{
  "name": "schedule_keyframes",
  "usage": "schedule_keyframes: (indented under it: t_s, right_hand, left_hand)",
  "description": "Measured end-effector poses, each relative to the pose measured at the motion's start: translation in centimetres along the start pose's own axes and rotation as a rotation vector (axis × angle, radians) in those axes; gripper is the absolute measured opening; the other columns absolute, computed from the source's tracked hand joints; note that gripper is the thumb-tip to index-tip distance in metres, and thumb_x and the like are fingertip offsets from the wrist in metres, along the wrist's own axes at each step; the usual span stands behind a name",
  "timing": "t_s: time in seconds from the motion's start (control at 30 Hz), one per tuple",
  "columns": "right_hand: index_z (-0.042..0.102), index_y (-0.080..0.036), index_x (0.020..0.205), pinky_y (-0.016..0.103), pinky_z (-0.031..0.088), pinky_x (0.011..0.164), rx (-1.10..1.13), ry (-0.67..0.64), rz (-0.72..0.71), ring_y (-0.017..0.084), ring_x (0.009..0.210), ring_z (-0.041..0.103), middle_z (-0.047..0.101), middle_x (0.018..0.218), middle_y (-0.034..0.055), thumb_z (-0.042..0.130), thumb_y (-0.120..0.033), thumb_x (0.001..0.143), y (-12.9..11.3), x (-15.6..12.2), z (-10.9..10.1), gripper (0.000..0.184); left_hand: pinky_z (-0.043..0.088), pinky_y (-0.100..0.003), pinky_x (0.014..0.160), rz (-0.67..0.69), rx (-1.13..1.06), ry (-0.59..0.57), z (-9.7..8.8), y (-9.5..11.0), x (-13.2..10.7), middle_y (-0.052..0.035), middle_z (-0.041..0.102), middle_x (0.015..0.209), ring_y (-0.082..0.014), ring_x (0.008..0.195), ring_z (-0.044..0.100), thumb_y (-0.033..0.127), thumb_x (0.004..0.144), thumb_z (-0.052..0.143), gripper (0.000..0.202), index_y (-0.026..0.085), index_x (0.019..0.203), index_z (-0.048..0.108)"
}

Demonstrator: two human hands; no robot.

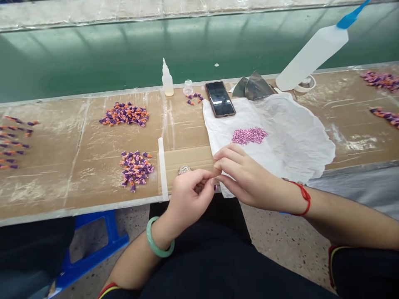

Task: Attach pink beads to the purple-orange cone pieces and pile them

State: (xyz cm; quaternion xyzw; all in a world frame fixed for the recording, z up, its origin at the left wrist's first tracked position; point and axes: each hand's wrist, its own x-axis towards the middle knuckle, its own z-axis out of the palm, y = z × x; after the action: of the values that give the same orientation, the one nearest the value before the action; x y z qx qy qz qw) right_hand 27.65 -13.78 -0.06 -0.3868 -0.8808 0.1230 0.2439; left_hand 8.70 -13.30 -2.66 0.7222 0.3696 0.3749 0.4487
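My left hand [190, 195] and my right hand [241, 174] meet at the table's near edge, fingertips pinched together on a tiny purple piece [215, 187]. A small clear dish [184, 170] sits on a cardboard strip [187, 160] just above my left hand. A pile of purple, pink and orange pieces [136, 168] lies left of that strip. Small pink beads [249, 135] are heaped on a white sheet [296, 141] beyond my right hand. A second, more orange pile [124, 113] lies farther back.
A small glue bottle [167, 79], a little clear cup [188, 87], a black phone [220, 99] and a large white squeeze bottle [313, 56] stand along the far edge. Rows of finished pieces [14, 143] lie at left, more piles [380, 79] at right. A blue stool [93, 245] stands below.
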Motion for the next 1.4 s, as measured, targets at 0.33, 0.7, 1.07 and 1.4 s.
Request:
schedule_keyframes:
  t_s: [0.33,0.7,1.07,1.4]
  right_hand:
    - [0.046,-0.021,0.084,0.037,0.047,0.073,-0.041,0.037,-0.015,0.023,0.084,0.049,0.059,0.088,0.0094,0.041,-0.006,0.094,-1.2,0.1,0.0,0.019]
    - [0.052,-0.020,0.077,0.022,0.040,0.054,0.343,0.013,0.293,0.010,0.057,0.049,0.056,0.066,-0.0024,0.052,-0.013,0.088,-2.1,0.2,-0.3,0.013]
    - [0.048,-0.020,0.077,0.021,0.042,0.054,0.331,0.003,0.261,0.010,0.058,0.051,0.057,0.067,-0.0018,0.049,-0.012,0.086,-2.2,1.1,0.7,0.013]
    - [0.042,-0.021,0.071,0.023,0.033,0.055,0.269,-0.313,0.252,0.011,0.057,0.041,0.048,0.063,-0.0032,0.048,-0.014,0.082,-0.1,4.3,0.6,0.014]
  left_hand:
    - [0.039,-0.022,0.050,-0.024,-0.035,-0.025,-0.4,0.2,-0.1,0.0020,0.058,0.057,-0.0099,0.050,0.050,0.015,0.088,0.054,0.018,0.016,0.073,0.065]
    - [0.043,-0.021,0.051,-0.202,-0.259,-0.075,-1.1,0.7,-0.4,-0.0002,0.061,0.059,-0.0111,0.052,0.054,0.021,0.085,0.057,0.018,0.017,0.069,0.061]
    - [0.045,-0.022,0.052,-0.250,-0.346,-0.026,-1.7,0.0,-0.8,-0.0006,0.062,0.064,-0.0113,0.055,0.056,0.026,0.088,0.061,0.015,0.017,0.075,0.061]
    - [0.051,-0.021,0.047,-0.430,-0.437,0.110,-4.5,-2.5,-2.3,-0.0015,0.067,0.061,-0.0125,0.052,0.062,0.032,0.075,0.080,0.021,0.015,0.081,0.071]
